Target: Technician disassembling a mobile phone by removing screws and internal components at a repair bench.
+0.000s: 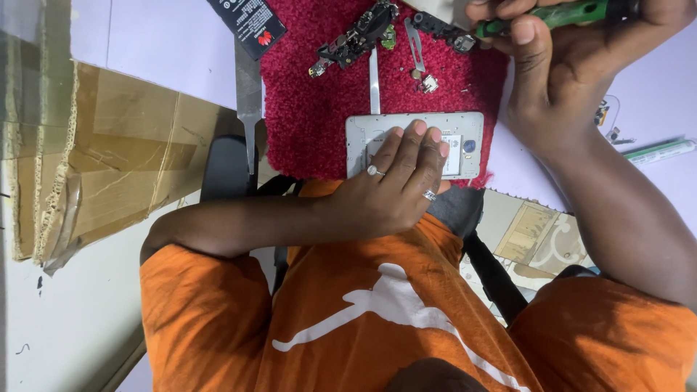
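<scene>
Left hand (396,178) flat, pinning opened phone (414,141); right hand (563,69) beyond it, grasping green screwdriver (566,13).

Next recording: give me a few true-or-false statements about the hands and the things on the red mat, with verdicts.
1. The left hand lies flat on the phone. True.
2. The right hand holds a red screwdriver. False: the screwdriver has a green handle.
3. The phone lies on a red mat. True.
4. Small loose parts lie on the mat beyond the phone. True.
5. The left hand wears no rings. False: rings show on two fingers.
</scene>
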